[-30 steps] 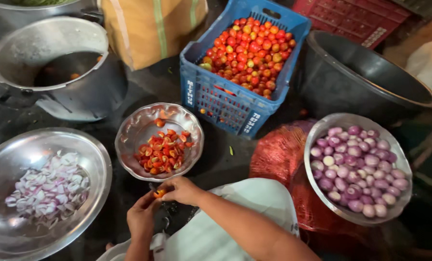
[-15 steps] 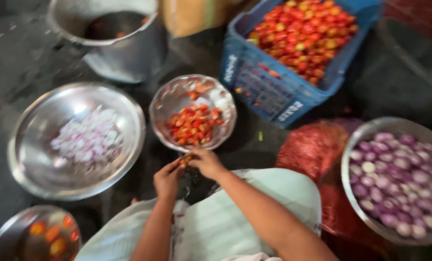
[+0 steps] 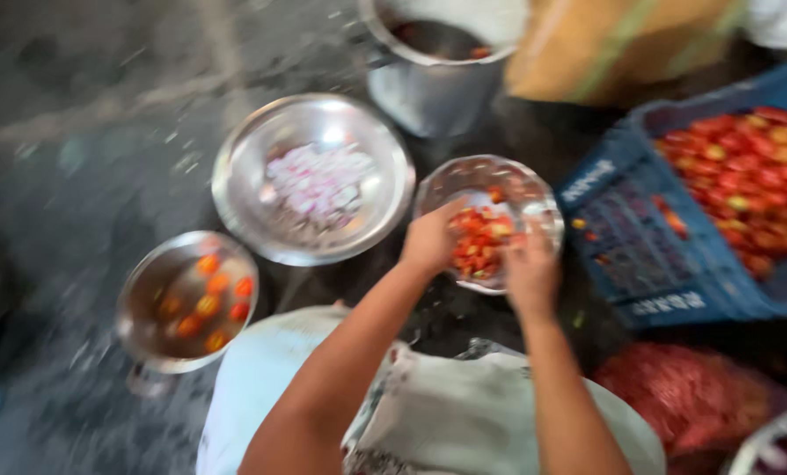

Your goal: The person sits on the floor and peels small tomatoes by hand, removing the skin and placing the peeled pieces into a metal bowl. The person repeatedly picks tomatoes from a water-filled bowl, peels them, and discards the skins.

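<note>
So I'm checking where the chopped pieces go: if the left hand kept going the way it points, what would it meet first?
Probably the cut tomato pieces in the small steel bowl; the left hand is already at its near rim, though blur hides depth.

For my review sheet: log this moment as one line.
left hand | over bowl of cut tomatoes | right hand | at bowl's near rim | grip unclear, blurred

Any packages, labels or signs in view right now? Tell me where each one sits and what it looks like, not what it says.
Blue plastic crate: right side, holding red tomatoes, with pale label patches on its near wall.
Tan cardboard box: top edge, behind the crate, brown with a greenish stripe.
Red mesh sack: lower right, bulging.
No signs or screens visible.
</note>
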Available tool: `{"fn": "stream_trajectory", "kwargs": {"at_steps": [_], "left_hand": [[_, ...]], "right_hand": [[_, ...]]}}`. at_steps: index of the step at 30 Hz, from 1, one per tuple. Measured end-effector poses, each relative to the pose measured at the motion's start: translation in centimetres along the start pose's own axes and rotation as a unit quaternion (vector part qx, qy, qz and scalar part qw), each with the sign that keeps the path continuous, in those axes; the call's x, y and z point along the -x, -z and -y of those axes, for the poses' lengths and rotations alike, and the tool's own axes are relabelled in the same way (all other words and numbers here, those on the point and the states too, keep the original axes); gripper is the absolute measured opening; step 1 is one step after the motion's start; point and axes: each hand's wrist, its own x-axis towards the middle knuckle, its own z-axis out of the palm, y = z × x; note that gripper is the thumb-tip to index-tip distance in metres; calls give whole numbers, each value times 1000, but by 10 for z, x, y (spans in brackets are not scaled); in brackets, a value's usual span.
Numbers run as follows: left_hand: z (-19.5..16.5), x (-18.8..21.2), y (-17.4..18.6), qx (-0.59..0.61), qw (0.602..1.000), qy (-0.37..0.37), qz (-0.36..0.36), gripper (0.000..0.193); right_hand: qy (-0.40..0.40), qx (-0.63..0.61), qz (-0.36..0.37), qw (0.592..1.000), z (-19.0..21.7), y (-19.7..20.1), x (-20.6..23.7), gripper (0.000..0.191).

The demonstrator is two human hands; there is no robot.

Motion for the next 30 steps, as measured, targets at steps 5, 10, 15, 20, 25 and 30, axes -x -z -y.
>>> {"fn": "stream_trajectory", "kwargs": {"at_steps": [5,10,15,20,25,30], "left_hand": [[-7,17,72,57,997,-30,-51,45],[93,66,224,-113,971,197,-71,29],[196,137,324,-396,849,344,63,29],[225,168,313,-405,803,422,116,38],[219,171,304,-484,779,368,156,43],[183,186,304,-441,782,411,158,49]], "right_hand": [[-98,-142,10,985,-5,48,21,40],[-254,-331,23,908,-33,77,42,42],[-272,-315,46,908,-44,55,55,40],[-231,-73,118,963,-39,29,51,38],[-211,-152,100,960,-54,20,59,38],[-221,-202,88,950,-72,22,68,40]]}}
